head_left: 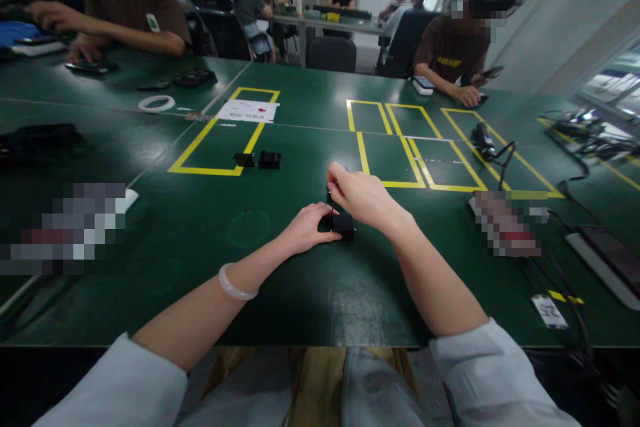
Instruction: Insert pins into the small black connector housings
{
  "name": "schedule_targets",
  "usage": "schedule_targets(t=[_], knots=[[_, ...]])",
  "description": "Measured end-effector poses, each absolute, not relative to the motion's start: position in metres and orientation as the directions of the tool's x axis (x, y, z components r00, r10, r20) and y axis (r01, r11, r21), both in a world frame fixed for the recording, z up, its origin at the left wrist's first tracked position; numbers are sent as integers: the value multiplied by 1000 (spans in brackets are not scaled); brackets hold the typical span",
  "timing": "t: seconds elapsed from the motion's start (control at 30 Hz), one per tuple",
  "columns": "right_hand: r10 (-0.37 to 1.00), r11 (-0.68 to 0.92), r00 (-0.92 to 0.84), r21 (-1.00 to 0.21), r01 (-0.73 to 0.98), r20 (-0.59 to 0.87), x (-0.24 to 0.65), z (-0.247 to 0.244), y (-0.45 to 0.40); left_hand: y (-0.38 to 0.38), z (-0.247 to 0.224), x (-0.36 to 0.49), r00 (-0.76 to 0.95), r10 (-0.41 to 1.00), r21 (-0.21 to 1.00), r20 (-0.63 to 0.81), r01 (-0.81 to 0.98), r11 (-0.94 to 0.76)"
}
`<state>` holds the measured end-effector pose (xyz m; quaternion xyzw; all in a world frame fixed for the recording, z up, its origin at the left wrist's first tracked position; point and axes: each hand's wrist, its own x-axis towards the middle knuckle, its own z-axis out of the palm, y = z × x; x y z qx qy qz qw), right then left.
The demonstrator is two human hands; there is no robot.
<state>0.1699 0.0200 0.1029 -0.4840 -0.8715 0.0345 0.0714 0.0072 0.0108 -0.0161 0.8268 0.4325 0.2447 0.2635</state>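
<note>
My left hand (306,229) rests low over the green table, its thumb and fingers closed around the left side of a small black block (343,225). Just above and behind the block, my right hand (361,195) is closed in a pinch. A thin dark piece shows below its fingertips, too small and too covered to name. Farther off to the left, a flat black piece (245,159) stands beside a second black block-like part (270,159); neither hand touches them.
Yellow tape outlines (206,172) mark the green table (295,300). A white paper sheet (249,111) and a white ring (157,103) lie farther back. Cables, a black device (483,140) and a blurred phone-like item (506,221) are on the right. Two people sit across the table.
</note>
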Motion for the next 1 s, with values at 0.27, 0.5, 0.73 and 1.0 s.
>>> schedule_targets(t=[0.27, 0.5, 0.73, 1.0], knots=[[839, 543, -534, -133, 829, 99, 170, 102, 20, 11, -16, 7, 506, 843, 651, 183, 580, -490], [830, 557, -544, -139, 819, 121, 170, 102, 18, 11, -14, 7, 510, 845, 665, 162, 576, -475], [834, 551, -543, -131, 824, 93, 169, 100, 20, 11, -13, 7, 511, 843, 657, 170, 579, -484], [835, 550, -536, -151, 822, 123, 169, 99, 20, 11, -14, 7, 516, 839, 653, 173, 577, -490]])
